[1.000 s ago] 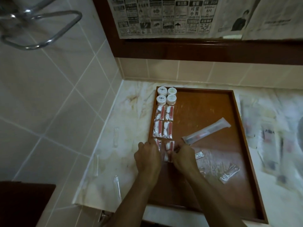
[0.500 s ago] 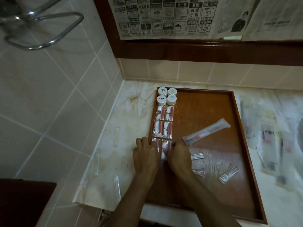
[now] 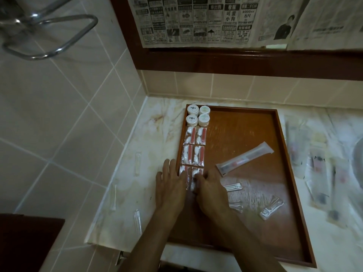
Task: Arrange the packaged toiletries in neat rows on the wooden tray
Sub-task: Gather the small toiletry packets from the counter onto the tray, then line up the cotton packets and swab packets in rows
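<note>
Wooden tray (image 3: 279,134): flat left hand (image 3: 171,185) and curled right hand (image 3: 211,190) press near-left packets (image 3: 192,178) into line; loose packets next.

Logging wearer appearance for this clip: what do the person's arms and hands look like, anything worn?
Both arms are bare up to the frame's bottom edge: no sleeves visible. The left hand and right hand show no gloves, watch or bracelets; rings cannot be made out.
</note>
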